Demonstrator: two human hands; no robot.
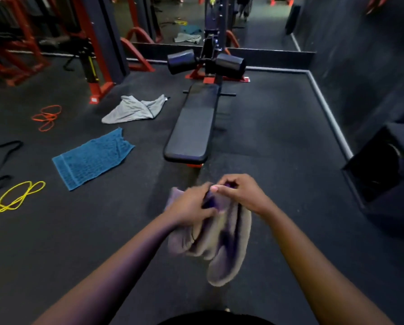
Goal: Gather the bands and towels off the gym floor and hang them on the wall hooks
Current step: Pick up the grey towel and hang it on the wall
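Both hands (191, 207) (240, 193) grip blurred, seemingly grey towel (226, 249) hanging below

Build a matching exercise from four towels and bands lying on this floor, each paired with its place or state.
Things:
1. blue towel
2. light grey towel
3. yellow band
4. orange band

Places or states:
A. tangled loops, left of the red rack foot
B. crumpled, beside the far half of the bench
C. spread flat, left of the bench's near end
D. at the left edge of view, nearest the person

Pairs: 1-C, 2-B, 3-D, 4-A
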